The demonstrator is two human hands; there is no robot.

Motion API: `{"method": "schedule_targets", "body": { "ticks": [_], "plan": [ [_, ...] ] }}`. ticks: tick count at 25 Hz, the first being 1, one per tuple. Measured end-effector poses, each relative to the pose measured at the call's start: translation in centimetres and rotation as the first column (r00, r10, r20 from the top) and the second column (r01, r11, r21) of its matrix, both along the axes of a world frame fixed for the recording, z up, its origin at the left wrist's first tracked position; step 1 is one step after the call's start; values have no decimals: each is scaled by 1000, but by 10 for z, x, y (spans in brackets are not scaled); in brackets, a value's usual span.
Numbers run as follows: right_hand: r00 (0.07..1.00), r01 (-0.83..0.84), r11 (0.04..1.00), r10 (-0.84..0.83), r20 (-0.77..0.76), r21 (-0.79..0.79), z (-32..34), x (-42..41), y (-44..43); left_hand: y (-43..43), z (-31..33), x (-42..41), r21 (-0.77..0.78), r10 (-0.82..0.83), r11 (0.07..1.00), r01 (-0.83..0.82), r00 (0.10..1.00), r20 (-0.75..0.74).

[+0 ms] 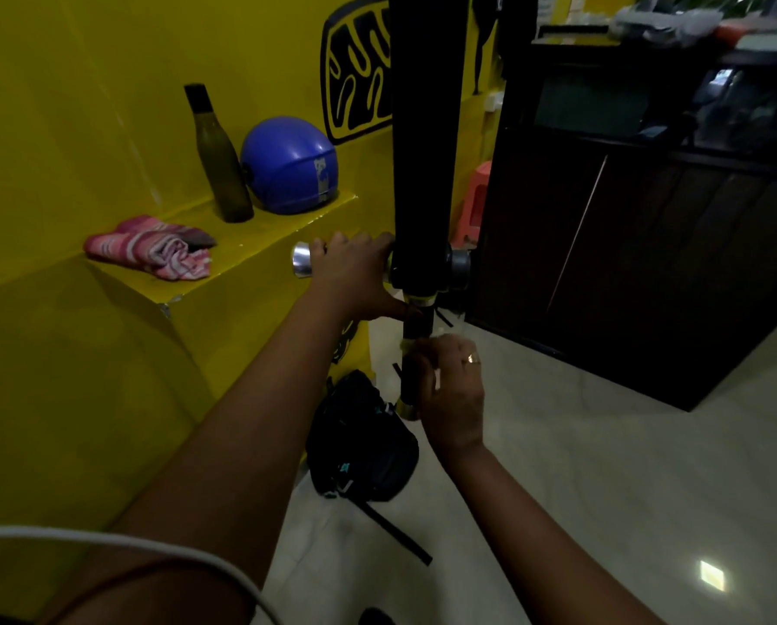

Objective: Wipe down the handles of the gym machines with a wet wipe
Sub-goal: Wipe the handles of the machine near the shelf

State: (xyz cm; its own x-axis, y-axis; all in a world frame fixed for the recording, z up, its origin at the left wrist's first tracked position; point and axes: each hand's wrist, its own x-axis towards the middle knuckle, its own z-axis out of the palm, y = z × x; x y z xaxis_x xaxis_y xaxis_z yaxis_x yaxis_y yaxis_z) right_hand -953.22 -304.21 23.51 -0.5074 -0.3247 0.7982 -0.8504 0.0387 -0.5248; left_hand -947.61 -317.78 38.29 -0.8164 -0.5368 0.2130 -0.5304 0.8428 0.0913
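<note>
Mid-frame, the left hand [355, 277] is curled tight round the side handle [302, 260], the one with the shiny silver end cap, sticking out left from the black post [425, 151]. Just below, the right hand [452, 390] has its fingers wrapped round the lower handle [418, 322] hanging under the post, with a pale wet wipe [423, 341] squeezed against the grip. It's pretty blurry though. Black bag [364, 439] on the floor underneath.

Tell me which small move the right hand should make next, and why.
Probably slide the right hand, which wraps the whitish wet wipe round the vertical black handle, down toward its gold end cap: the wipe sits mid-handle, and the left hand steadies the silver-capped horizontal handle.
</note>
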Motion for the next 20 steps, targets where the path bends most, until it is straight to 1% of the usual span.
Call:
{"method": "schedule_targets", "body": {
  "ticks": [2, 4, 6, 8, 10, 11, 13, 14, 15, 16, 18, 20],
  "plan": [
    [989, -2, 999, 8, 145, -38, -8, 7, 5, 0, 0, 0, -4, 7, 1000, -6, 1000, 6],
    [948, -5, 1000, 2, 318, 7, -31, 23, 19, 1, 0, 0, -1, 10, 1000, -10, 1000, 3],
    [898, -2, 1000, 9, 441, -18, -27, 26, 20, 1, 0, 1, -8, 5, 1000, -5, 1000, -3],
    [863, 53, 995, -2, 506, -85, 1, 12, 5, 1, 1, 0, 6, 3, 1000, -3, 1000, -10],
    [845, 53, 988, 35, 534, -148, 23, 2, -6, 1, 1, 0, 15, 5, 1000, -5, 1000, -10],
    [842, 39, 989, 43, 537, -141, 21, 2, -7, 1, 1, 0, 15, 6, 1000, -6, 1000, -5],
    [808, -1, 999, 21, 589, -34, -3, 8, 1, 1, 0, 1, 13, 7, 1000, -7, 1000, 1],
    [765, -63, 998, 37, 643, 18, -17, 10, 7, 1, 0, 1, 11, 8, 1000, -8, 1000, 0],
    [699, -140, 989, 69, 712, 41, -24, 6, 9, 1, -1, 1, 9, 9, 1000, -9, 1000, 0],
    [609, -221, 975, 129, 783, 11, -24, -4, 6, 0, -1, 0, 9, 11, 1000, -11, 1000, 0],
    [404, -296, 939, 290, 868, -175, -5, -26, -13, 0, 0, 0, 15, 12, 1000, -12, 1000, 1],
    [215, -334, 856, 476, 853, -394, 20, -34, -24, 0, 0, -1, 15, 6, 1000, -6, 1000, -1]
  ]
}}
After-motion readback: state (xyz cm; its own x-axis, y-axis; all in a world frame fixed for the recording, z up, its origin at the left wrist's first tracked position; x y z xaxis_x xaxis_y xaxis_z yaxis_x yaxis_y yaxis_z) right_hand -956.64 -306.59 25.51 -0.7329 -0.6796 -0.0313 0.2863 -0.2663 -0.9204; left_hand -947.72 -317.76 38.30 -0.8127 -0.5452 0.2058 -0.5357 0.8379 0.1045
